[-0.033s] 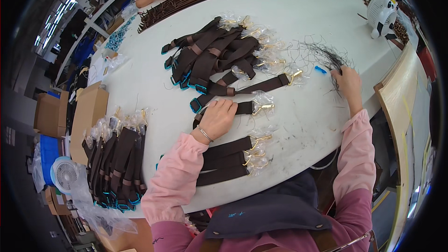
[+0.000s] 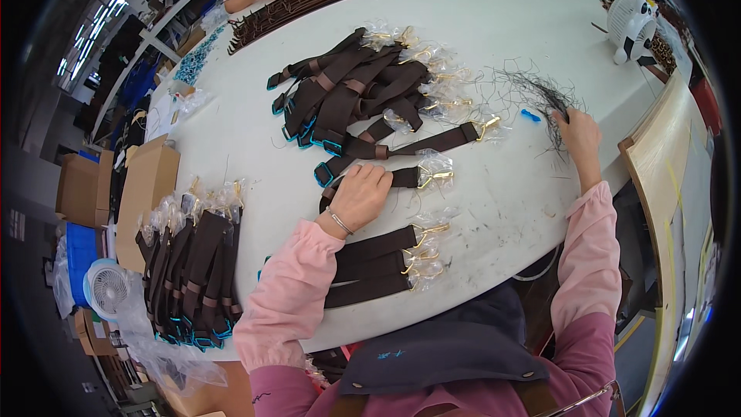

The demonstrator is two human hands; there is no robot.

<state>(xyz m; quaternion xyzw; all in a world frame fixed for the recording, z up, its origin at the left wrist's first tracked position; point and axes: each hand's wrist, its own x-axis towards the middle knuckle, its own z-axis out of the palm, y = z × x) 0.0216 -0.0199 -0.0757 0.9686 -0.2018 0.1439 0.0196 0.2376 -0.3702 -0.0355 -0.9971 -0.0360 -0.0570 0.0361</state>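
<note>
Now left hand [image 2: 360, 195] on brown strap [image 2: 404, 177], right hand [image 2: 577, 133] gripping wire ties [image 2: 532, 93]

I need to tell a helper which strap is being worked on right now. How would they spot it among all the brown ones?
On the white table, between the big heap of straps and the three flat straps at the near edge, find the left hand. The strap under it lies alone, pinned by that hand, its gold clasp pointing right.
</note>
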